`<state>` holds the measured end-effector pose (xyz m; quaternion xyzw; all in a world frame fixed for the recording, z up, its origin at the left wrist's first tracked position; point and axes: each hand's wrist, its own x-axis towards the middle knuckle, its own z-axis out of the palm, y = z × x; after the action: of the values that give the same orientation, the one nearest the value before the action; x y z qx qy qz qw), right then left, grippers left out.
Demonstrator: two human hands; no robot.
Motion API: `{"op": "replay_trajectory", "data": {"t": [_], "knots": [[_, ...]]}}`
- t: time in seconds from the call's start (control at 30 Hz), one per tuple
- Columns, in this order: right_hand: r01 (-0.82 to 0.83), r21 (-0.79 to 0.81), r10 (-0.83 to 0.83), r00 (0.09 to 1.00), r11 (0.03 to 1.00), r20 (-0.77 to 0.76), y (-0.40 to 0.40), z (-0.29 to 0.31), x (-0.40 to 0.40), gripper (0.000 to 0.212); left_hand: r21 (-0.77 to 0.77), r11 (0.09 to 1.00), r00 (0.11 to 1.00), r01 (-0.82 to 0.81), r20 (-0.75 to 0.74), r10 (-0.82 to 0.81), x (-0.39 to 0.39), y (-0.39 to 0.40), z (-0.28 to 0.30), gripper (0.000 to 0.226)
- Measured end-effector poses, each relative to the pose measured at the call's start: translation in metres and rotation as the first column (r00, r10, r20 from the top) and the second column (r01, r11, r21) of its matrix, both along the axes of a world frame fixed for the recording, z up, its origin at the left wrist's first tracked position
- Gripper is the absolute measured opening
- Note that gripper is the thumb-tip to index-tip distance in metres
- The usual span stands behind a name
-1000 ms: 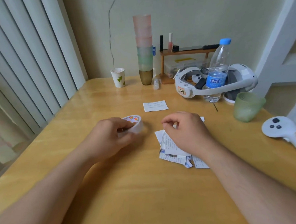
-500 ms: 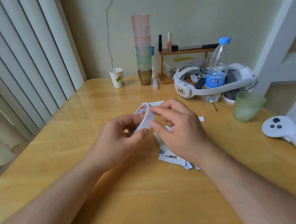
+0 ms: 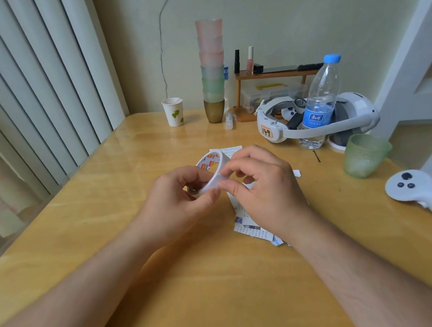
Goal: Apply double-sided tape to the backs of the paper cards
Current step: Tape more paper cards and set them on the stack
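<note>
A white roll of double-sided tape [image 3: 214,169] with an orange-printed core is held tilted above the wooden table [image 3: 166,278]. My left hand [image 3: 179,202] grips the roll from below and the left. My right hand [image 3: 261,191] pinches the roll's outer edge between thumb and forefinger. A pile of printed paper cards [image 3: 253,230] lies on the table, mostly hidden under my right hand. One single white card [image 3: 228,150] lies beyond the roll, partly hidden by it.
At the back stand a paper cup [image 3: 173,111], a stack of coloured cups [image 3: 212,71], a small wooden shelf [image 3: 270,75], a white headset [image 3: 315,120] and a water bottle [image 3: 320,100]. A green cup [image 3: 364,155] and a white controller [image 3: 416,190] sit at right.
My left hand lifted the roll off the table and tilted it. My right hand left the card pile and came to pinch the roll's edge.
</note>
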<state>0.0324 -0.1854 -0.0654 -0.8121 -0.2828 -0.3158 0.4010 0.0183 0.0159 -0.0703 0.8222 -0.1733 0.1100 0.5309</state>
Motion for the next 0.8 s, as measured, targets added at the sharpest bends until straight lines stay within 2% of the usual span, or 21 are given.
{"op": "replay_trajectory", "data": {"t": [0.23,0.3,0.43,0.57,0.6,0.73,0.8], "knots": [[-0.003,-0.029,0.002,1.000,1.000,-0.012,-0.0004,0.0022,-0.0014,0.007,0.056,0.997,0.998,-0.051,0.037,0.049,0.0000,-0.0022,-0.0006,0.008],[-0.004,-0.022,0.004,1.000,1.000,-0.017,0.0002,0.0025,-0.0025,0.005,0.090,0.993,0.995,-0.073,0.080,0.065,-0.0007,-0.0024,0.0002,0.005],[0.009,-0.005,-0.009,1.000,1.000,-0.025,0.0010,0.0022,-0.0036,0.004,0.155,0.978,0.977,-0.136,0.187,0.106,-0.0016,-0.0023,0.0011,0.013],[0.033,0.018,-0.030,0.989,0.999,-0.143,0.0020,0.0026,-0.0040,0.035,0.161,0.968,0.958,-0.191,0.246,0.148,-0.0004,-0.0027,0.0017,0.013],[0.038,0.018,-0.035,0.990,0.999,-0.139,0.0025,0.0025,-0.0035,0.035,0.168,0.964,0.952,-0.204,0.262,0.156,-0.0006,-0.0033,0.0022,0.014],[0.067,0.024,-0.065,0.994,0.997,-0.086,0.0041,0.0006,-0.0014,0.013,0.149,0.958,0.935,-0.245,0.298,0.192,-0.0024,-0.0051,0.0039,0.019],[0.071,0.024,-0.069,0.994,0.997,-0.085,0.0047,0.0004,-0.0016,0.010,0.142,0.957,0.930,-0.255,0.309,0.202,-0.0026,-0.0052,0.0044,0.020]]}}
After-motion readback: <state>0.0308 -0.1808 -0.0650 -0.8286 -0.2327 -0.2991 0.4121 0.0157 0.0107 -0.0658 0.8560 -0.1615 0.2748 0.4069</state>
